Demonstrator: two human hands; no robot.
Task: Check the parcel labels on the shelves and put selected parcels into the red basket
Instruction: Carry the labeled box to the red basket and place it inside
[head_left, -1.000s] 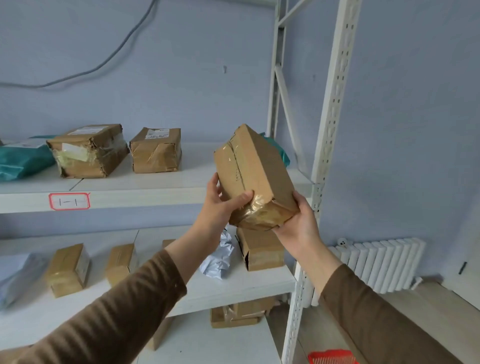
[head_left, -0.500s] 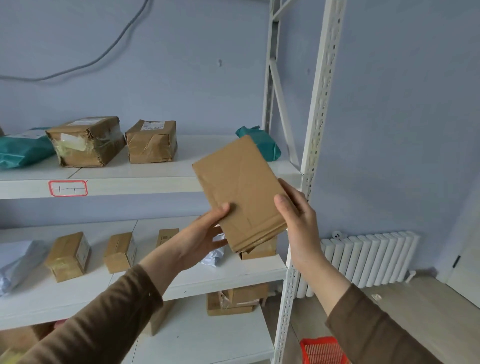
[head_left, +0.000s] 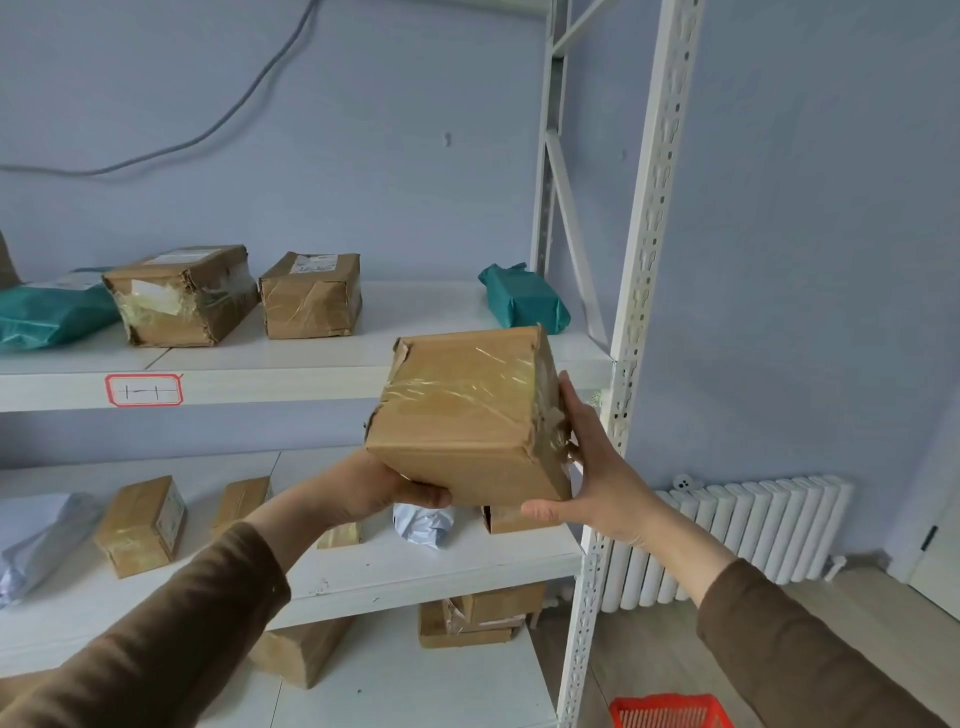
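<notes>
A brown cardboard parcel (head_left: 467, 421), wrapped in glossy clear tape with torn, crumpled corners, is held up in front of the white metal shelves (head_left: 641, 291); no label shows on the faces turned to the camera. The left hand (head_left: 387, 486) cups it from beneath, thumb curled over the lower edge, while the right hand (head_left: 589, 478) presses flat against its right end with straight fingers. Half a second earlier the parcel showed a broad plain face and was pinched at its lower corners; it has since been turned so a taped face looks out. On the top shelf sit two taped cardboard boxes (head_left: 311, 296) bearing white labels too small to read, and two teal plastic mailers (head_left: 524, 299). A red-bordered tag (head_left: 144, 389) on the shelf edge reads roughly "1-1". Lower shelves hold more small boxes and crumpled white bags. The red basket (head_left: 670, 714) stands on the wooden floor at the bottom right, near a white ribbed radiator (head_left: 753, 535)
</notes>
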